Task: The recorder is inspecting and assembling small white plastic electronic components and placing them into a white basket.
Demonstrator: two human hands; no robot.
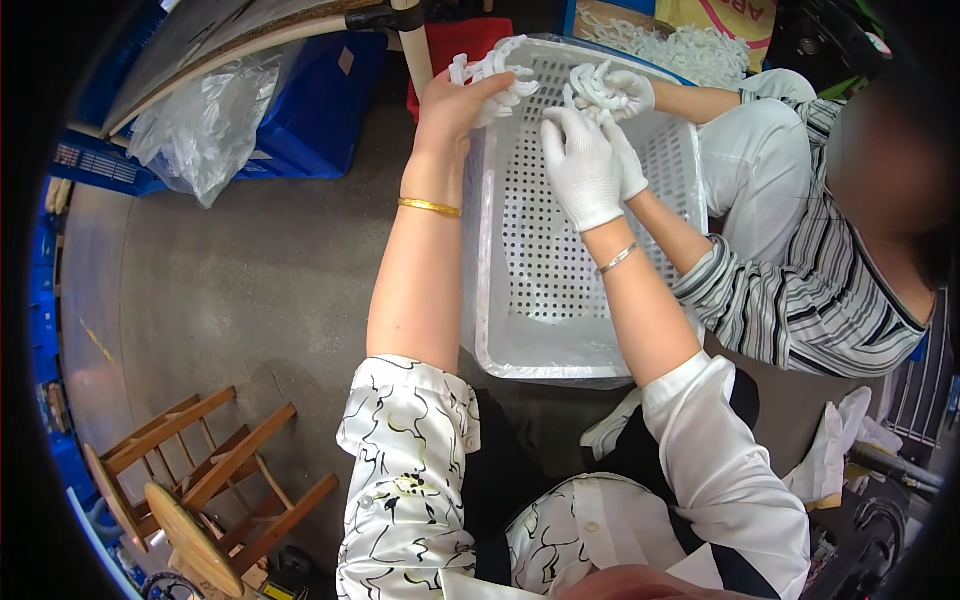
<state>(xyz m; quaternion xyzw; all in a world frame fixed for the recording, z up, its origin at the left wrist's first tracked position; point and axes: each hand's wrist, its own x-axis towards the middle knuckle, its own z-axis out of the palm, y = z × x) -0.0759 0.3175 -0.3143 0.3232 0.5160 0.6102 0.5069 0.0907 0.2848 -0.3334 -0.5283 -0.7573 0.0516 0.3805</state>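
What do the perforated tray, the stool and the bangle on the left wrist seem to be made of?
Tray: likely moulded plastic, white and slightly glossy, with regular rows of punched holes. Stool: wood, brown, with visible slats and a plain matt finish. Bangle: looks like metal, gold-coloured and shiny; the actual metal cannot be told.

We see a bare grey concrete floor point(230, 280), evenly lit. At near left lies a wooden folding stool point(200, 490) on its side. At far left a blue bin point(320, 110) stands beside crumpled clear plastic sheeting point(200, 130), under a pale curved board point(220, 40).
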